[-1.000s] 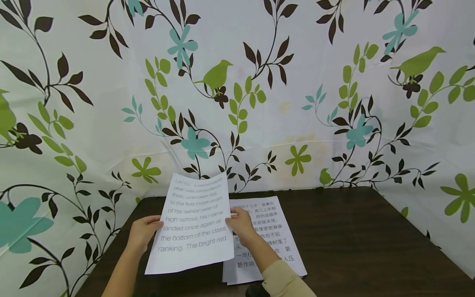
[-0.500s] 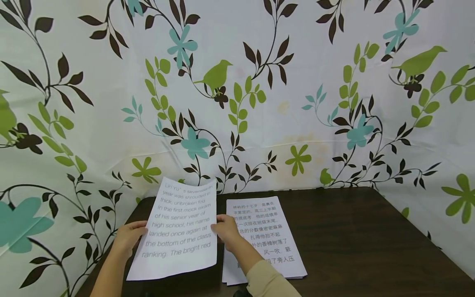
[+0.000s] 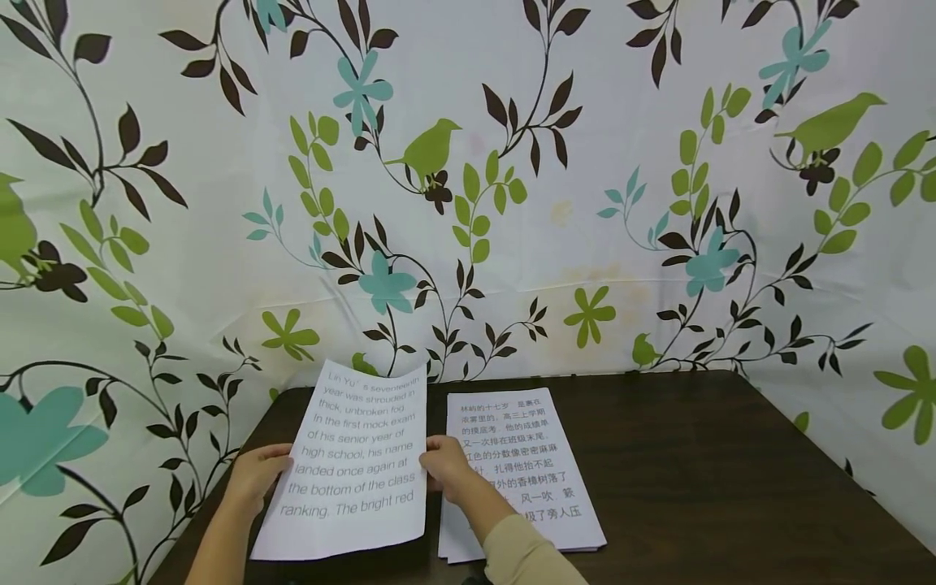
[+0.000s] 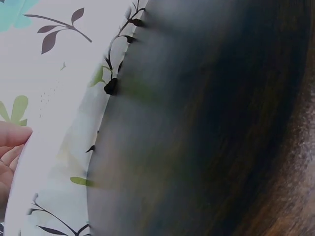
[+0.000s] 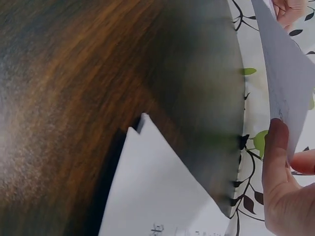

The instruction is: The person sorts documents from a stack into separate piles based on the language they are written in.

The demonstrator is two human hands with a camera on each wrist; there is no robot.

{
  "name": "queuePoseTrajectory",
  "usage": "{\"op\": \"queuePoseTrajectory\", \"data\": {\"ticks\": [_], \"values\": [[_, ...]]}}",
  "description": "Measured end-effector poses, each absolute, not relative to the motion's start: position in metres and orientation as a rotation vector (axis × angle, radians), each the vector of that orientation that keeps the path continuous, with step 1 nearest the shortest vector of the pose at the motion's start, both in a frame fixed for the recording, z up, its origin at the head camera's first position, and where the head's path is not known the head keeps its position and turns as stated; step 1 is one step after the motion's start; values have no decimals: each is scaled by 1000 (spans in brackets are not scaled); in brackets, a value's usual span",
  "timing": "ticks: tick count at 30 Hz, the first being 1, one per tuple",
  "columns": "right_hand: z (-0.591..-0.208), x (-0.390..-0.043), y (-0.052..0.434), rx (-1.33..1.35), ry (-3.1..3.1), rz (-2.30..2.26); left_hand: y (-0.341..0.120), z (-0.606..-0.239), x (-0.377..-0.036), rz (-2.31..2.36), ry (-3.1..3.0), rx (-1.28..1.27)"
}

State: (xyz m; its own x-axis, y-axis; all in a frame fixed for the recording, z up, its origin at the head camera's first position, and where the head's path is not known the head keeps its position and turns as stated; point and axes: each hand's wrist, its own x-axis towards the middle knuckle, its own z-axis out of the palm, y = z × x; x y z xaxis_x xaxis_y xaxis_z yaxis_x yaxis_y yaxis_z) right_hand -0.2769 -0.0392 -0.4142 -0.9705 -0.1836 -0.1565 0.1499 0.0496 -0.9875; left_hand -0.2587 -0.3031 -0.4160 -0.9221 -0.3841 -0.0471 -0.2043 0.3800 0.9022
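A white sheet printed in English (image 3: 351, 463) is held over the left part of the dark wooden table (image 3: 695, 471). My left hand (image 3: 256, 475) pinches its left edge and my right hand (image 3: 446, 470) pinches its right edge. The right wrist view shows the thumb (image 5: 275, 162) against the sheet (image 5: 288, 83), with the left hand (image 5: 290, 10) at the top. In the left wrist view, fingertips (image 4: 12, 142) touch the paper (image 4: 29, 182). A stack of sheets printed in Chinese (image 3: 526, 471) lies flat to the right of the held sheet, its corner (image 5: 157, 191) in the right wrist view.
A floral cloth with birds and leaves (image 3: 468, 179) hangs behind and around the table on three sides. The table's right half is bare dark wood. A beige sleeve (image 3: 526, 556) covers my right forearm.
Both hands have carried the English sheet leftward and lower, off the Chinese stack, which is now uncovered. Since half a second ago it has only sunk a little.
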Motion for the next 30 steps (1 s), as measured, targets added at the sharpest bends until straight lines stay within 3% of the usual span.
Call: {"op": "queuePoseTrajectory", "data": {"ticks": [30], "values": [[-450,-269,-40,27,1966,-1983,-307,-459,-259,-1664,-2460,569]]}}
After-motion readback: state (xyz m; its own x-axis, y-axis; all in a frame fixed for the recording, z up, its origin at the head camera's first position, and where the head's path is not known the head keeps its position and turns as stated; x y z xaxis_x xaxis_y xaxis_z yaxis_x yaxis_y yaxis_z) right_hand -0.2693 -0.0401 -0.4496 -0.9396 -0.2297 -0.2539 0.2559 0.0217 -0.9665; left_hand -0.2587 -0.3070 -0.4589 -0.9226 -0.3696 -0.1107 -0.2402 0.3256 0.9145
